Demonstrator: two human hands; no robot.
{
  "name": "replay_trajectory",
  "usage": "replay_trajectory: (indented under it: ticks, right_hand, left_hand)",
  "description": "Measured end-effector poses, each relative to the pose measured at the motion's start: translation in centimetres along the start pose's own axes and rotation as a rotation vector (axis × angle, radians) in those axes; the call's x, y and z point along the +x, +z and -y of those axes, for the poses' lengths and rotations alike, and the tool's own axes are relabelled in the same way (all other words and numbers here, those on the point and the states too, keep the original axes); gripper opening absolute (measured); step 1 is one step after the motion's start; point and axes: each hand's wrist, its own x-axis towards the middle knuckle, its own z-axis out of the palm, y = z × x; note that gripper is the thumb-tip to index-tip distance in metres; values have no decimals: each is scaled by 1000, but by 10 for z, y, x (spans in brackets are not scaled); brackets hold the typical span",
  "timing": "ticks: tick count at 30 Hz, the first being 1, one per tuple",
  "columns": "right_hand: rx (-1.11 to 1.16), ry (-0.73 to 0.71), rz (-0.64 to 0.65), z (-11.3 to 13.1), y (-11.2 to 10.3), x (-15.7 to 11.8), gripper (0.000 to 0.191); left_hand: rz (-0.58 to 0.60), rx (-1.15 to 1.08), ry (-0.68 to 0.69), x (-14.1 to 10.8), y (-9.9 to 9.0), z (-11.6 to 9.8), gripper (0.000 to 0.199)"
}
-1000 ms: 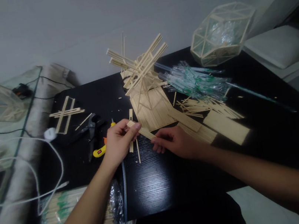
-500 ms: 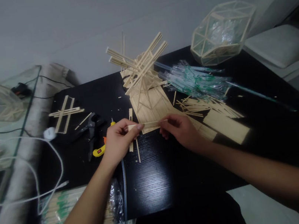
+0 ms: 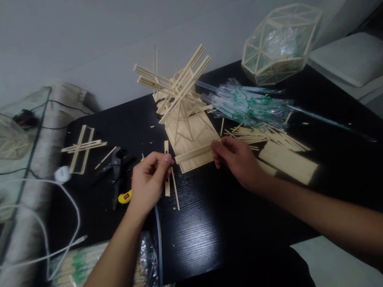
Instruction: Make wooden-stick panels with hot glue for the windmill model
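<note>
My right hand (image 3: pixel 233 159) pinches the right end of a short bundle of flat wooden strips (image 3: pixel 195 153), held level over the near end of a slatted wooden panel (image 3: pixel 195 131). My left hand (image 3: pixel 151 176) is just left of the bundle's free end, thumb and fingertips pressed together; whether anything small is between them is hidden. Beneath and beside my left hand lie a few thin strips (image 3: pixel 167 148). A windmill-like model with crossed stick blades (image 3: pixel 183 85) stands on the panel's far part.
Left of my hands are pliers (image 3: pixel 117 166), a yellow-handled knife (image 3: pixel 125 197) and a small stick frame (image 3: pixel 84 146). Plastic wrappers (image 3: pixel 250 106), loose sticks (image 3: pixel 273 138) and a wooden board (image 3: pixel 289 160) lie right. A faceted stick frame (image 3: pixel 283 46) stands at the back right.
My left hand has let go of the bundle's left end and moved slightly left. My right hand has shifted right with the bundle, which now shows its full left end.
</note>
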Motion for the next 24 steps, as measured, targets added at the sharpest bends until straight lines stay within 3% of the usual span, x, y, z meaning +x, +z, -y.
replay_trajectory:
  ticks: [5, 8, 10, 20, 24]
  right_hand:
    - [21, 38, 8, -2, 1, 0, 47]
    - [25, 49, 8, -3, 2, -1, 47]
    - [12, 44, 11, -3, 2, -1, 47]
    - [-103, -8, 73, -1, 4, -6, 50]
    - [-83, -26, 83, 0, 5, -7, 46]
  left_hand:
    - [-51, 48, 45, 0, -2, 1, 53]
    - [-26, 20, 57, 1, -1, 2, 33]
    - [20, 8, 50, 1, 1, 2, 25]
    - [231, 97, 5, -2, 5, 4, 28]
    - [417, 155, 4, -3, 2, 4, 29]
